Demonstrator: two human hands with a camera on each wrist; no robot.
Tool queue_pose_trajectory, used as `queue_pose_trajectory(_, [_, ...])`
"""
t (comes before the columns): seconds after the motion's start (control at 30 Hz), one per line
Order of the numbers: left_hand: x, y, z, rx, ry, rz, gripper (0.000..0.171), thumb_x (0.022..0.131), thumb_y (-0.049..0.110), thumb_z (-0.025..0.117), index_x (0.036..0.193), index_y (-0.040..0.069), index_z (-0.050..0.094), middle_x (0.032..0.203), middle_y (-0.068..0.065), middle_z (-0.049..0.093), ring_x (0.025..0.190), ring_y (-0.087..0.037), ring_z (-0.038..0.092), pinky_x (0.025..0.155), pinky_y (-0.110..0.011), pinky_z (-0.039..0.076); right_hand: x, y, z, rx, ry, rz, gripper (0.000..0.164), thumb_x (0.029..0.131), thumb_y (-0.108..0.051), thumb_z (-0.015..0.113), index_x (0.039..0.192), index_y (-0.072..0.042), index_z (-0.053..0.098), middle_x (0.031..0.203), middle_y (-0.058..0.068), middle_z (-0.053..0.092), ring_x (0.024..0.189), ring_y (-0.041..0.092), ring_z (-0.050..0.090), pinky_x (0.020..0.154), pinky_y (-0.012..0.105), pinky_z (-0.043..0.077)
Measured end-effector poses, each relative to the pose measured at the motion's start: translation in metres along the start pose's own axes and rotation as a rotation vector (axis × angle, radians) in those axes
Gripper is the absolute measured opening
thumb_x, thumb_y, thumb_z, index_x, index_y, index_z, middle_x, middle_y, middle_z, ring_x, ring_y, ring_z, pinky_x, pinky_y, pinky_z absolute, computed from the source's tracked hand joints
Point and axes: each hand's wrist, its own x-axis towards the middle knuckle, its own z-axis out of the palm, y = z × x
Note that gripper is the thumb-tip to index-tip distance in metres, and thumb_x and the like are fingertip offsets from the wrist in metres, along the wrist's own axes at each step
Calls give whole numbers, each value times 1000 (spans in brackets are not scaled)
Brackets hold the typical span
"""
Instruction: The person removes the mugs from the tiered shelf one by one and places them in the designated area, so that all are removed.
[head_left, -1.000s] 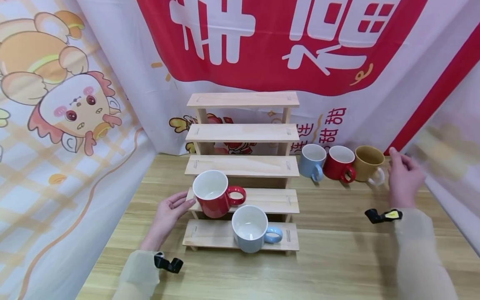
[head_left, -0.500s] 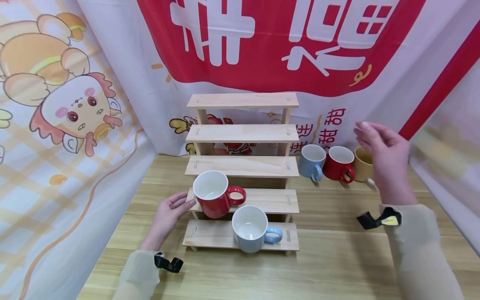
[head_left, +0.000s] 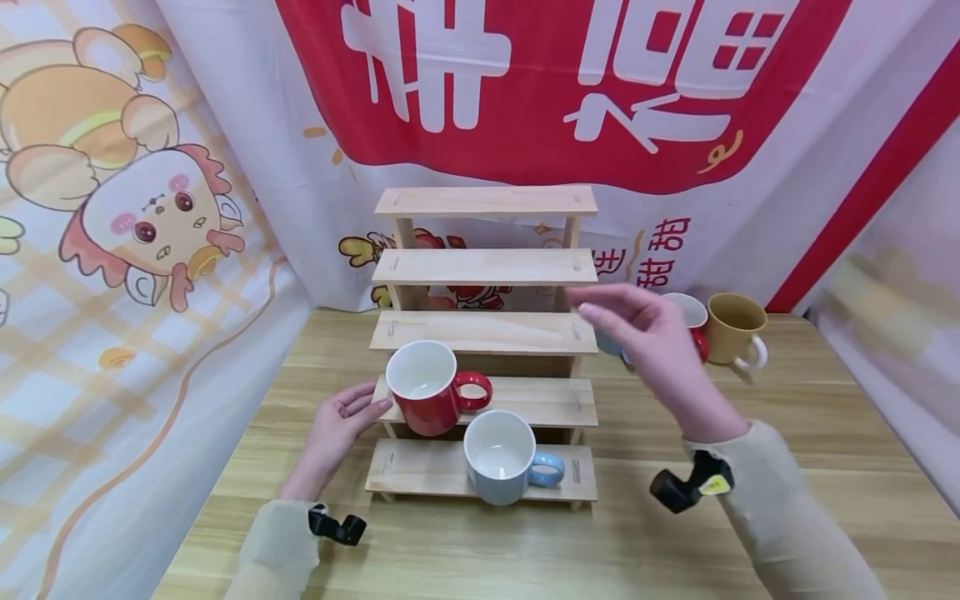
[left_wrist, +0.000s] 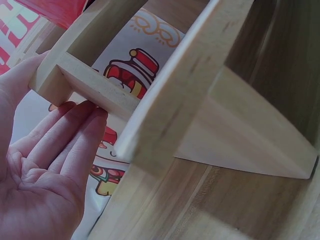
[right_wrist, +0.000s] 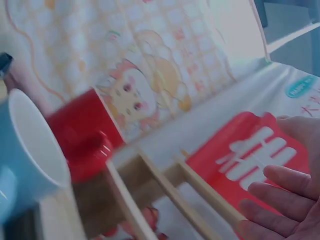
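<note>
Rack (head_left: 483, 333) on counter (head_left: 525, 558), carrying red mug (head_left: 431, 412) and blue mug (head_left: 498, 485).
Your left grip (head_left: 333, 429) pinches its left edge; your right grip (head_left: 663, 350), parted, empty, hangs near its right side. Rack likely light, stiff. Mugs probably slick, breakable: use handles (head_left: 558, 468).

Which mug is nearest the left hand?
The red mug on the second shelf up, beside the left hand; the light-blue mug sits one shelf lower, the rest on the table.
</note>
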Motion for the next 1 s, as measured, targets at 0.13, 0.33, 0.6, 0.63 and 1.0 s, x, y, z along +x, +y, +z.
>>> queue_pose_trajectory(0.13, [0,0,0,-5,-6,-5,64,93,33,78,143,2,53,135,-17,63,115,-15,64,93,-23,52,-3,7,29,37,-99,6,32,96,-30,74,125,-15,72,125,1,70,113,18,66,94,33,54])
queue_pose_trajectory(0.33, [-1,1,0,3,2,-17,66,92,35,78,144,3,52,138,-17,61,119,-18,63,93,-23,52,-8,19,68,101,-247,53,33,95,-26,76,123,-11,72,121,5,72,108,20,69,93,35,55])
queue_pose_trajectory(0.6, [1,2,-1,4,0,-24,69,92,38,78,146,4,51,140,-16,60,123,-21,60,94,-24,52,-5,32,99,107,-338,131,35,93,-31,78,122,-12,73,114,2,74,106,18,69,93,36,55])
queue_pose_trajectory(0.63, [1,2,-1,3,-1,-23,69,92,37,78,146,4,51,140,-16,60,123,-21,61,94,-24,52,-4,33,102,105,-337,141,34,93,-32,78,122,-13,73,112,1,74,105,18,69,92,35,56])
queue_pose_trajectory(1.0, [0,-1,0,-3,10,-12,66,92,34,79,143,2,53,138,-18,61,117,-15,64,93,-23,52,7,44,116,99,-329,206,26,97,-34,73,112,-13,75,107,7,75,100,22,70,82,37,60])
